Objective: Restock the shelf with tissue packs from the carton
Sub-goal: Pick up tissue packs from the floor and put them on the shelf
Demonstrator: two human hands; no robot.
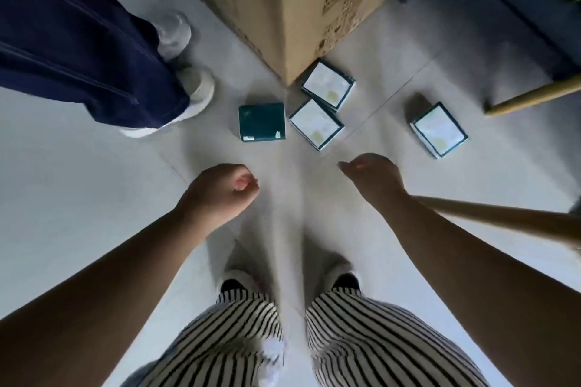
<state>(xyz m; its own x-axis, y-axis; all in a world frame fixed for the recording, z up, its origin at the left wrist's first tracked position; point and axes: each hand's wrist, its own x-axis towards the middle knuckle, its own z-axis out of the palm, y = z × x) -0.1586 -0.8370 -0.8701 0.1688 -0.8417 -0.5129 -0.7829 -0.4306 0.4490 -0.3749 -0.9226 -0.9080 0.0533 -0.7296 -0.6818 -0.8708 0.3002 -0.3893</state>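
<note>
four tissue packs lie on the floor (94,198) by the carton (298,9): a dark green pack (262,121) left of its near corner, two white-faced packs (328,85) (316,124) at the corner, a fourth (439,130) off right. the left hand (220,195) has fingers curled, holding nothing; the right hand (372,174) hangs loosely curled, fingertips hidden. the carton's top is cut off.

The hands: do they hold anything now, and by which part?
Nothing is held. The left hand is curled, the right hand hangs loose; all four packs lie on the floor.
</note>
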